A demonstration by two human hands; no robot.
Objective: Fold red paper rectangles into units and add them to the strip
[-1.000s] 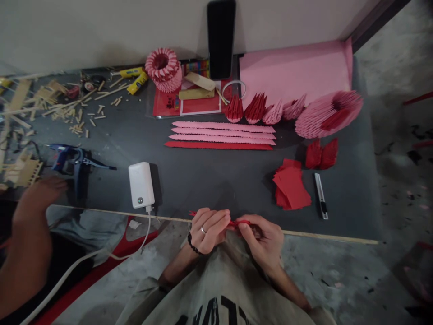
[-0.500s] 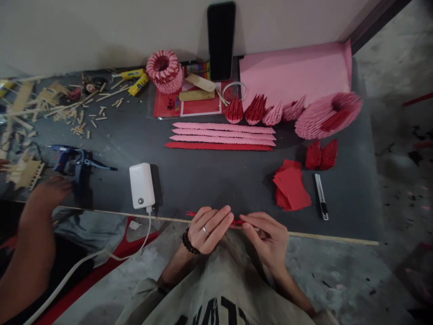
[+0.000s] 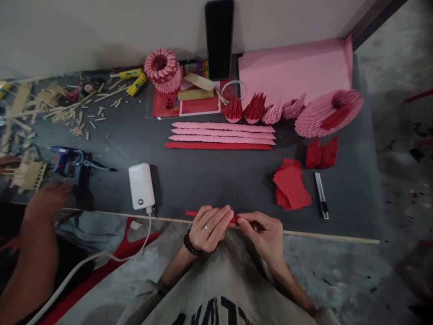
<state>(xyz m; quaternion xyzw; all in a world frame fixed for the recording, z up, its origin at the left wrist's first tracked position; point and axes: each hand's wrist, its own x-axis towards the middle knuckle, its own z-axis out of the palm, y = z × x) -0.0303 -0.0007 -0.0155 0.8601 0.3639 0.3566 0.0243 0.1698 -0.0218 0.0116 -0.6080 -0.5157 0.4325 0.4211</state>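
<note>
At the table's front edge my left hand (image 3: 210, 229) is closed over a strip of folded red paper (image 3: 191, 213), whose pointed end sticks out to the left. My right hand (image 3: 262, 234) pinches the strip's other end between thumb and fingertips, close beside the left fingers. Most of the strip is hidden under my left hand. Beyond lie several long pink strips (image 3: 223, 132) and one long red strip (image 3: 218, 146), side by side. To the right are a fanned stack of red paper pieces (image 3: 292, 185) and two bundles of folded red pieces (image 3: 321, 153).
A white power bank (image 3: 141, 185) with a cable lies left, near a blue glue gun (image 3: 64, 158). A co-worker's hand (image 3: 50, 198) rests farther left. A utility knife (image 3: 321, 196) lies right. Along the back stand a phone (image 3: 219, 40) and a pink-red folded-paper vase (image 3: 164, 72).
My right hand has shifted slightly left, its fingertips now nearer my left hand on the red strip. At far left, more of a co-worker's other hand shows beside the wooden model.
</note>
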